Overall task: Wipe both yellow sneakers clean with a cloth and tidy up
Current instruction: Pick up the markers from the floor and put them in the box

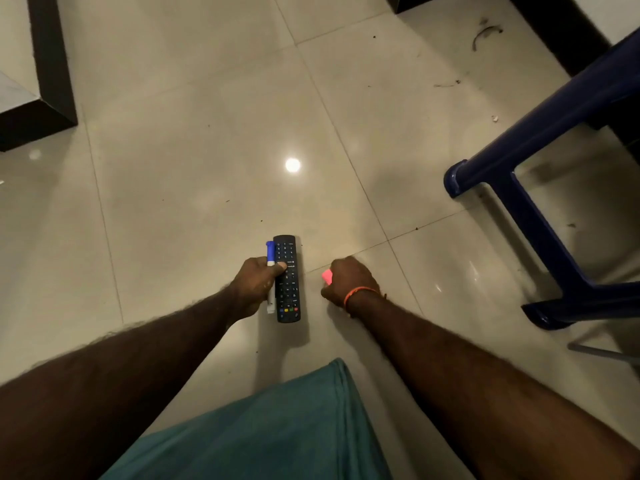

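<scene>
My left hand point(254, 287) grips a black remote control point(287, 282) together with a white marker with a blue cap point(270, 258), both held just above the tiled floor. My right hand point(349, 280) is closed around a small pink object point(326, 276), of which only one end shows. An orange band circles my right wrist. No yellow sneakers and no cloth are in view.
A blue plastic chair point(526, 188) stands at the right with its legs on the floor. A dark furniture base point(52, 81) sits at the top left. Small bits of debris point(485, 32) lie on the glossy floor at the top right. My teal shorts point(270, 431) fill the bottom.
</scene>
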